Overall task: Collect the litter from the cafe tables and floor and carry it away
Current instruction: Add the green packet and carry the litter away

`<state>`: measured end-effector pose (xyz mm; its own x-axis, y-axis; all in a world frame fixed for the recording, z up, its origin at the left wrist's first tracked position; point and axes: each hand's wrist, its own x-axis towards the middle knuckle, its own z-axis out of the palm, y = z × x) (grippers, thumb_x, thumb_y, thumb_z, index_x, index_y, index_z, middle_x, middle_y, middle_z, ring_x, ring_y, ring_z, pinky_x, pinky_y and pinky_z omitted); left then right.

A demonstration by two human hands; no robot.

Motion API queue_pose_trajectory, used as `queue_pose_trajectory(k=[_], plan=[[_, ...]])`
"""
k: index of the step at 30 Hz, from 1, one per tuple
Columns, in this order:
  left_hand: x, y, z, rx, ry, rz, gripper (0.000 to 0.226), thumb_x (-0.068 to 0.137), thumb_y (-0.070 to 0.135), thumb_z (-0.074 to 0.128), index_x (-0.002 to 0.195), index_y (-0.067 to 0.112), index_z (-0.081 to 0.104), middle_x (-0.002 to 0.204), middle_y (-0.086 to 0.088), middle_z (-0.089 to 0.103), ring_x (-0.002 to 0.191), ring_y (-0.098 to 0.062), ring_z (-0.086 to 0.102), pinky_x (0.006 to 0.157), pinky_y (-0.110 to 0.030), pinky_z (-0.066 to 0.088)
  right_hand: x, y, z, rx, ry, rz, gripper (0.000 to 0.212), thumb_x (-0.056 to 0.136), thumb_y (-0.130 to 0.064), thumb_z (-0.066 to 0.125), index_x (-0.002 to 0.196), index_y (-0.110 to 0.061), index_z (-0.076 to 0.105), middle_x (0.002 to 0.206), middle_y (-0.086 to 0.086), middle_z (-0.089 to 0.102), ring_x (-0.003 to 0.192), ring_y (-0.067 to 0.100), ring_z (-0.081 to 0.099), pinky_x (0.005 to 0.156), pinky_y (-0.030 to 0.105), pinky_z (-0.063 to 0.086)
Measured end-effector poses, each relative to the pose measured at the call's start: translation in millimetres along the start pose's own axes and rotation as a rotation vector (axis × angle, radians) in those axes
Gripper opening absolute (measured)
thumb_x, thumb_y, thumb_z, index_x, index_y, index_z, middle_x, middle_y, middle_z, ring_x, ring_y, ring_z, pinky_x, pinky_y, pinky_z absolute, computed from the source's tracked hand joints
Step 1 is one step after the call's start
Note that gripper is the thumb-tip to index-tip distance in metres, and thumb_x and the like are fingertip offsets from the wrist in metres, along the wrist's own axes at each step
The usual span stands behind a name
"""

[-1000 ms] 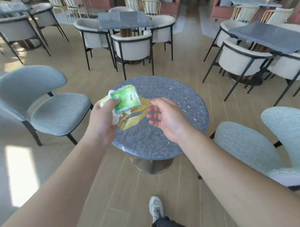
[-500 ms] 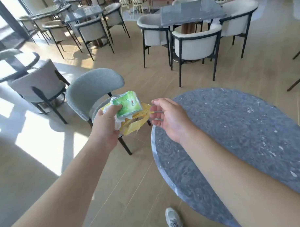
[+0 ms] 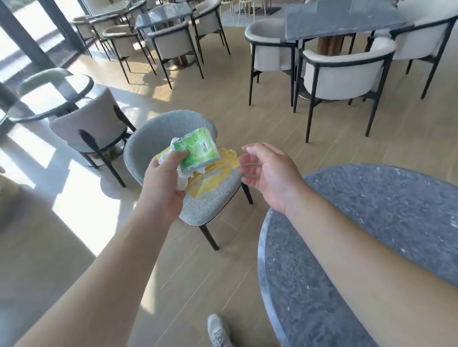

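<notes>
My left hand (image 3: 164, 184) grips a bundle of litter: a green packet (image 3: 198, 149) on top, crumpled white paper (image 3: 181, 181) under the thumb, and a yellow wrapper (image 3: 216, 173) beneath. The bundle hangs in the air over a grey upholstered chair (image 3: 210, 202). Just right of the bundle is my right hand (image 3: 268, 176), fingers spread and curled, holding nothing, a small gap away from the yellow wrapper. The round grey stone table (image 3: 380, 233) lies under my right forearm, its top bare where visible.
A second grey chair (image 3: 91, 126) and a round glass-topped table (image 3: 51, 99) stand at the left by the windows. Square dark tables (image 3: 344, 16) with white armchairs (image 3: 344, 76) fill the back. Wooden floor runs between them. My shoe (image 3: 218, 332) shows at the bottom.
My view has swung left, so the round table slid to the lower right and the grey chair now sits under the bundle. My right hand has drawn slightly away from the litter.
</notes>
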<state>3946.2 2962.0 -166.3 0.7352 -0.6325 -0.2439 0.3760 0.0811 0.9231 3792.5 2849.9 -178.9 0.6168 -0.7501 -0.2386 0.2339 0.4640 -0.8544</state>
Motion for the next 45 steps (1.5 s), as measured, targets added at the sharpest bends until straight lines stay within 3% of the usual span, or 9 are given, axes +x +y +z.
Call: queue_pose_trajectory(k=[5, 12, 16, 21, 28, 38, 42, 45], plan=[[66, -10, -2, 0.0, 0.024, -0.074, 0.018, 0.095, 0.011, 0.064, 0.111, 0.015, 0.056, 0.096, -0.008, 0.074, 0.074, -0.022, 0.073, 0.065, -0.034, 0.061, 49, 10, 6, -0.016, 0.051, 0.0, 0.009, 0.093, -0.014, 0.054, 0.096, -0.012, 0.062, 0.078, 0.002, 0.061, 0.062, 0.014, 0.06, 0.057, 0.026, 0.046], [205, -8, -18, 0.028, -0.066, -0.137, 0.016, 0.093, 0.014, 0.067, 0.105, 0.019, 0.058, 0.087, -0.002, 0.077, 0.074, -0.02, 0.074, 0.07, -0.034, 0.059, 153, 29, 40, -0.029, 0.202, -0.007, 0.009, 0.094, -0.014, 0.054, 0.1, -0.01, 0.06, 0.077, 0.003, 0.061, 0.064, 0.015, 0.059, 0.054, 0.025, 0.047], [288, 11, -42, 0.024, -0.101, -0.174, 0.019, 0.092, 0.014, 0.067, 0.11, 0.017, 0.06, 0.096, -0.005, 0.077, 0.079, -0.022, 0.075, 0.073, -0.036, 0.06, 220, 39, 83, -0.04, 0.273, 0.02, 0.012, 0.093, -0.014, 0.055, 0.103, -0.009, 0.059, 0.075, 0.002, 0.062, 0.064, 0.016, 0.059, 0.054, 0.025, 0.046], [365, 36, -56, -0.009, -0.147, -0.23, 0.016, 0.092, 0.013, 0.067, 0.105, 0.018, 0.059, 0.088, -0.002, 0.078, 0.073, -0.019, 0.076, 0.064, -0.032, 0.06, 278, 36, 129, -0.084, 0.341, 0.01, 0.011, 0.093, -0.016, 0.056, 0.101, -0.01, 0.061, 0.076, 0.002, 0.062, 0.062, 0.014, 0.06, 0.055, 0.026, 0.047], [419, 67, -51, -0.052, -0.275, -0.227, 0.014, 0.094, 0.011, 0.064, 0.105, 0.018, 0.059, 0.088, -0.002, 0.078, 0.074, -0.019, 0.076, 0.064, -0.034, 0.062, 316, 14, 160, -0.166, 0.438, -0.027, 0.004, 0.092, -0.016, 0.057, 0.093, -0.014, 0.06, 0.076, 0.001, 0.062, 0.063, 0.015, 0.06, 0.057, 0.027, 0.048], [460, 76, -48, -0.094, -0.281, -0.205, 0.018, 0.093, 0.011, 0.066, 0.106, 0.018, 0.057, 0.089, -0.002, 0.077, 0.072, -0.02, 0.075, 0.06, -0.032, 0.059, 364, -2, 175, -0.198, 0.359, -0.081, 0.006, 0.092, -0.015, 0.057, 0.096, -0.012, 0.06, 0.075, 0.002, 0.063, 0.062, 0.015, 0.06, 0.054, 0.025, 0.048], [477, 70, -33, -0.028, -0.283, -0.191, 0.018, 0.09, 0.014, 0.068, 0.104, 0.019, 0.058, 0.096, -0.005, 0.075, 0.082, -0.025, 0.074, 0.082, -0.045, 0.058, 390, -7, 158, -0.161, 0.359, -0.082, 0.005, 0.091, -0.015, 0.058, 0.095, -0.013, 0.061, 0.076, 0.002, 0.063, 0.064, 0.016, 0.061, 0.054, 0.027, 0.048], [497, 67, -8, -0.019, -0.281, -0.176, 0.018, 0.09, 0.013, 0.068, 0.104, 0.019, 0.059, 0.094, -0.004, 0.077, 0.084, -0.026, 0.074, 0.083, -0.046, 0.057, 415, -14, 136, -0.144, 0.353, -0.074, 0.005, 0.091, -0.016, 0.059, 0.094, -0.014, 0.062, 0.077, 0.002, 0.064, 0.065, 0.016, 0.061, 0.055, 0.027, 0.048]])
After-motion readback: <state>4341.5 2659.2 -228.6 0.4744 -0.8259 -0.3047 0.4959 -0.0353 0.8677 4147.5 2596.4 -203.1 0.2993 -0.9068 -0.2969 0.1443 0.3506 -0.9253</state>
